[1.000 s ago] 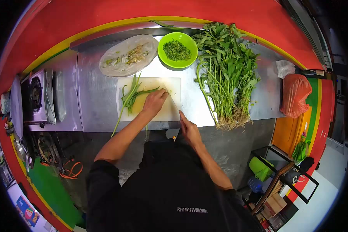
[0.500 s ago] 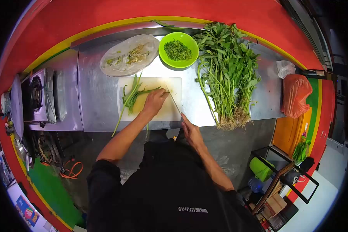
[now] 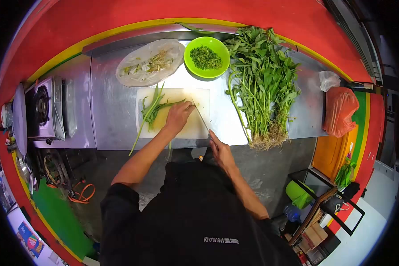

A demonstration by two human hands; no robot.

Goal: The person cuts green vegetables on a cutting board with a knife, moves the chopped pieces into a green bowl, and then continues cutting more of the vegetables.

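"How's the light?"

"Bright in the middle: the metal surface point(image 3: 221, 97) glares almost white beside the cutting board point(image 3: 197, 128), and a shadow hugs the lower edge of the bowl point(image 3: 189, 65)."

"And around that?"

"Dimmer. The floor point(image 3: 270, 166) is dull grey, and the surface's left end looks purplish."

"Sharp?"

"Fairly, near the centre. The red wall point(image 3: 142, 11) bends into an arc, and the corners are black."

Head-worn view, forward and down
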